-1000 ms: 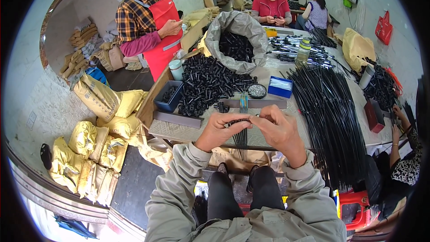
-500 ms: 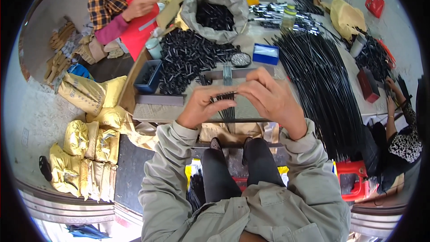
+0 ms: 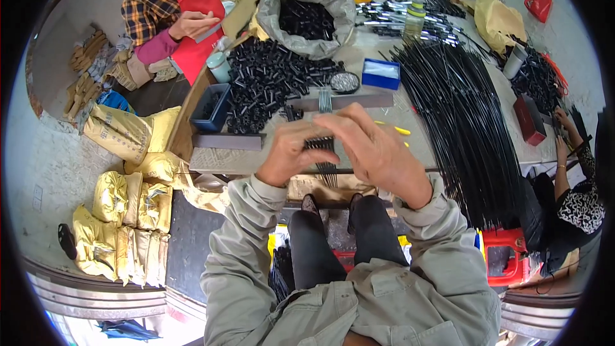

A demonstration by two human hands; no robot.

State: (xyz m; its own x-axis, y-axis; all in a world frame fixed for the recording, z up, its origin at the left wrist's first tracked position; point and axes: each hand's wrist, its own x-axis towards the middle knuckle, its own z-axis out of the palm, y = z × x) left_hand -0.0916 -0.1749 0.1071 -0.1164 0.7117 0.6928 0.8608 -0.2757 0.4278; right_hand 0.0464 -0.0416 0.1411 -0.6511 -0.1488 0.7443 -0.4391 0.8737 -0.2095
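A bundle of thin dark rods (image 3: 327,170) with silvery far ends stands out between my hands, above the table's near edge. My left hand (image 3: 289,152) is closed round its middle, thumb across the near side. From the right, my right hand (image 3: 379,154) curls over the bundle, fingertips meeting the left hand's fingers. Its fingers hide part of the rods. Beyond my hands, short black tube-like pieces (image 3: 266,80) lie in a heap. A yellow-handled tool (image 3: 401,131) rests on the table just past my right hand, partly covered by it.
Long black rods (image 3: 458,115) spread over the table's right side. A blue box (image 3: 380,75), a round dish (image 3: 344,82), a dark blue bin (image 3: 212,107) and a grey sack (image 3: 307,18) stand around the heap. Co-workers sit across and at right; one holds a red sheet (image 3: 198,19).
My right hand has moved slightly left and down, its fingers now reaching over the bundle toward my left hand. The yellow-handled tool has come into sight. The co-worker's hand at left shifted a little.
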